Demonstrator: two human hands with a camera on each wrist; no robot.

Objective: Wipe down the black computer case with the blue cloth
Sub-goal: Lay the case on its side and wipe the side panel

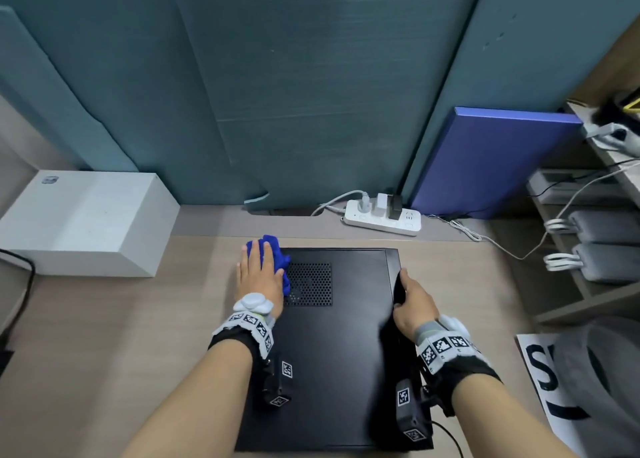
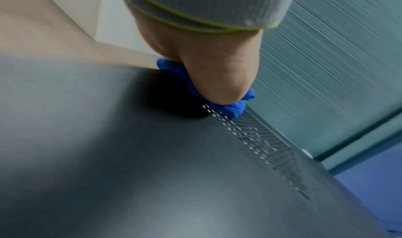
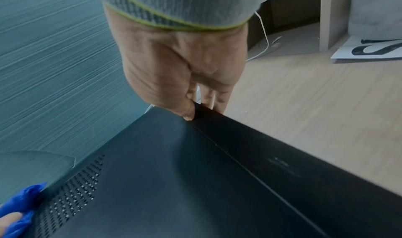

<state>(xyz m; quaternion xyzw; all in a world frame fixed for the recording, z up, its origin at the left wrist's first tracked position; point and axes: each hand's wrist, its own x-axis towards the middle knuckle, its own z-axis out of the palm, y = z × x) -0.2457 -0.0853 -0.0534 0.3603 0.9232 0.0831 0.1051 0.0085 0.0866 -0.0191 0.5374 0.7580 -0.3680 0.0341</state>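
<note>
Currently left hand (image 1: 258, 274) lies flat, fingers straight, pressing blue cloth (image 1: 278, 262) bunched beneath them onto black computer case (image 1: 343, 346); right hand (image 1: 414, 303) fingers curl over its edge.

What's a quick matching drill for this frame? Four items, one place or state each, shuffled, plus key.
Things
1. crumpled blue cloth
2. left hand
3. right hand
4. white power strip

Places or states
A. grips the right edge of the black metal computer case
B. lies by the teal wall, behind the case
C. pressed against the case's far left corner, beside the vent holes
D. lies flat on top of the cloth

Pairs: 1-C, 2-D, 3-A, 4-B
</note>
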